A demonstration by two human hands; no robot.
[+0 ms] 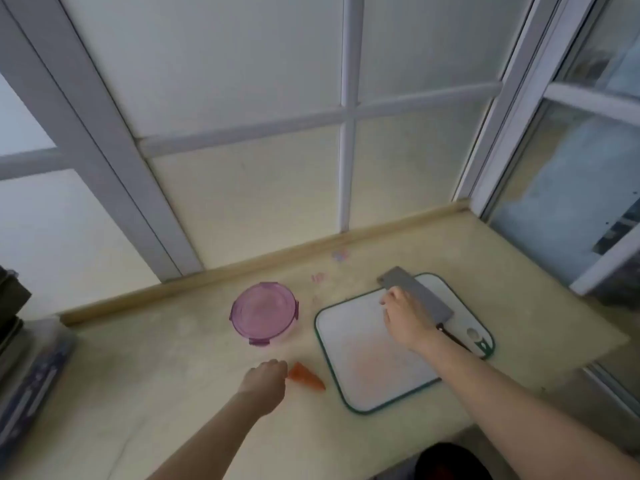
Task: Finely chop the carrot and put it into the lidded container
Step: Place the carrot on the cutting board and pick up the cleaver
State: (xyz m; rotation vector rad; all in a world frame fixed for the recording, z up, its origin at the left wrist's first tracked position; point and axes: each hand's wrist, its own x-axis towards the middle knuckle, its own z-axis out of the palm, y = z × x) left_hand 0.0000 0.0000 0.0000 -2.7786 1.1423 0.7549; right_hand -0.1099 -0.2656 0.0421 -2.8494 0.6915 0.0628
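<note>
We cannot tell either grip: left hand point(265, 379), fingers curled, meets the tapered orange carrot point(306, 375); right hand point(405, 317) lies on the flat grey cleaver point(420, 297) on the round-cornered white board point(363, 358).

1 cutting board point(374, 362) lies on the counter point(156, 375). 1 knife point(419, 292) lies across the board's far right part, with its blade tip past the far edge and its handle pointing toward the board's near right corner. The right hand point(407, 318) rests on the board just left of the knife, fingers touching the blade. 1 lidded container point(265, 311) stands on the counter left of the board's far left corner, apart from it. 1 carrot point(306, 375) lies on the counter just left of the board's near left edge. The left hand point(265, 381) is left of the carrot, meeting its end. Behind the board, a ledge point(242, 268) runs beneath a window point(242, 81).
</note>
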